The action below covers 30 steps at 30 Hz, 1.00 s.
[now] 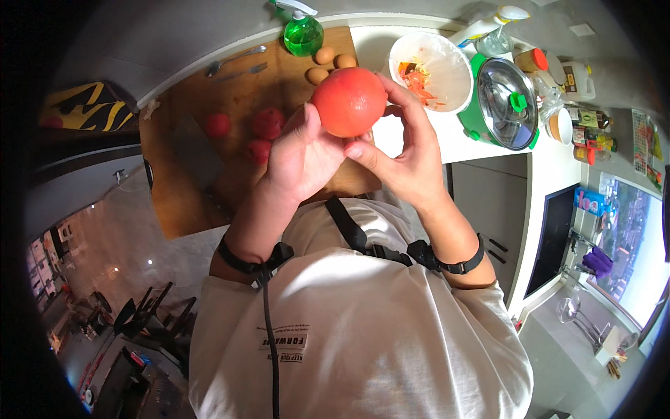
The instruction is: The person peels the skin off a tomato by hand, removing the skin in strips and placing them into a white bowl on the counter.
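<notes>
A smooth red tomato (349,102), apparently peeled, is held up above a wooden cutting board (324,183). My left hand (301,157) cups it from below, thumb along its left side. At the tomato's right side, the fingers of my right hand (413,141) touch it, with the thumb near its underside. Three more red tomatoes (268,123) lie on the board left of my hands, beside a dark cleaver blade (198,152). Just beyond the held tomato are three brown eggs (324,55).
A fork (243,72) and a spoon (235,60) lie at the board's far side, near a green spray bottle (303,36). Right of the board stands a lined white bin (455,73) with red and yellowish scraps inside. A lidded green pot (479,120) stands beyond it.
</notes>
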Each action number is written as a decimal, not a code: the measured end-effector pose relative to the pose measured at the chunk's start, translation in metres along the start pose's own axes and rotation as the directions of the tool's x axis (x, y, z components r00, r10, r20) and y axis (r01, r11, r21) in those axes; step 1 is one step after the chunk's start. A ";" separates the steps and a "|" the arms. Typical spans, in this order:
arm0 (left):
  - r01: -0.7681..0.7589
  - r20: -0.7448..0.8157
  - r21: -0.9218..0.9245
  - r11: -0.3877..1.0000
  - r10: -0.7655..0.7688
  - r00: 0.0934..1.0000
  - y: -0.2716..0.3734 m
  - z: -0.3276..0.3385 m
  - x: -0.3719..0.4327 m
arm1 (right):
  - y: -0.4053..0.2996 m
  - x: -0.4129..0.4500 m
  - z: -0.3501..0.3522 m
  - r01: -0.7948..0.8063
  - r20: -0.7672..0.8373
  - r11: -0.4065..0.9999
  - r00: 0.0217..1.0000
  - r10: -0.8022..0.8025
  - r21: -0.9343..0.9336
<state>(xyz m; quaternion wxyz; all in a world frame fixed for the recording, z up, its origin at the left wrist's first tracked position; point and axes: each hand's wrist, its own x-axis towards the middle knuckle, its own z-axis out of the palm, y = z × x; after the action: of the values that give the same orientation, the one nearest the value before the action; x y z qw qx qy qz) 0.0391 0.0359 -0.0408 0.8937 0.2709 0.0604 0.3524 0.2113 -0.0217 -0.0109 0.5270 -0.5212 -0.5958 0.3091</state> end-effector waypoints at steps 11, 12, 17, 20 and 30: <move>-0.035 0.007 0.204 0.978 0.034 0.999 0.000 0.036 0.000 | -0.014 -0.002 -0.011 0.230 -0.159 0.973 0.961 -0.226 0.009; -0.031 0.009 0.207 0.978 0.030 1.000 0.002 0.036 0.000 | -0.017 0.000 -0.014 0.236 -0.155 0.971 0.959 -0.237 -0.022; -0.001 0.053 0.423 0.906 -0.024 0.998 0.016 0.035 -0.002 | -0.032 0.012 -0.040 0.382 0.097 0.896 0.924 -0.370 -0.225; 0.079 -0.022 0.418 0.905 -0.077 0.997 0.021 0.041 -0.006 | -0.041 0.012 -0.046 0.438 0.255 0.837 0.894 -0.368 -0.327; -0.053 -0.074 0.631 0.774 0.128 0.989 0.015 0.051 -0.012 | -0.039 -0.003 -0.036 0.095 -0.016 0.994 0.995 -0.095 0.058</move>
<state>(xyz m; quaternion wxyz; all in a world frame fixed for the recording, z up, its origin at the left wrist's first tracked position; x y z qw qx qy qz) 0.0363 0.0147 0.0094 0.7295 0.5352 0.2116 0.3696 0.2341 -0.0412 0.0335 0.5602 -0.4787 -0.6070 0.2974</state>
